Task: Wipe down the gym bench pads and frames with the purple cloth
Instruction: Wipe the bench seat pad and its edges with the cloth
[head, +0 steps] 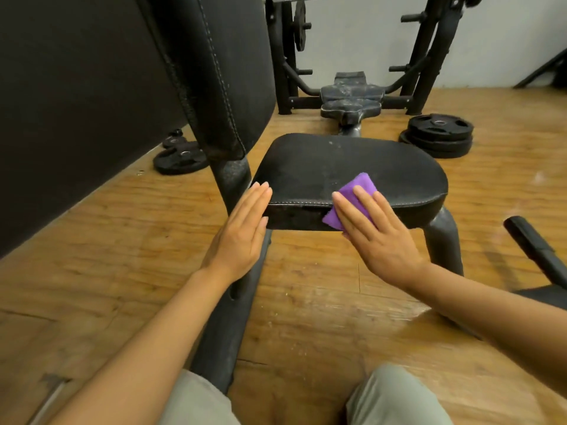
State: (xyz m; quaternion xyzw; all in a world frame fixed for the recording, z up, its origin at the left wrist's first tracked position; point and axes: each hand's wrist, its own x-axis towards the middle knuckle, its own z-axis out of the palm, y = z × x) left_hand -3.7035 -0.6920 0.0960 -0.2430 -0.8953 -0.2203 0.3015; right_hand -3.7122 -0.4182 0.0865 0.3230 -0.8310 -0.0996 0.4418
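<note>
Pressing purple cloth (349,207) under right hand (376,237), seat pad (352,167) edge.

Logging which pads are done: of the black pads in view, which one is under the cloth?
The seat pad nearest the person: the right hand presses the purple cloth flat over its front edge. The others are untouched.

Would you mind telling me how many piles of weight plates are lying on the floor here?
2. One stack of weight plates lies right of the seat pad; another group of plates lies left, partly hidden behind the backrest, so more may be concealed.
</note>
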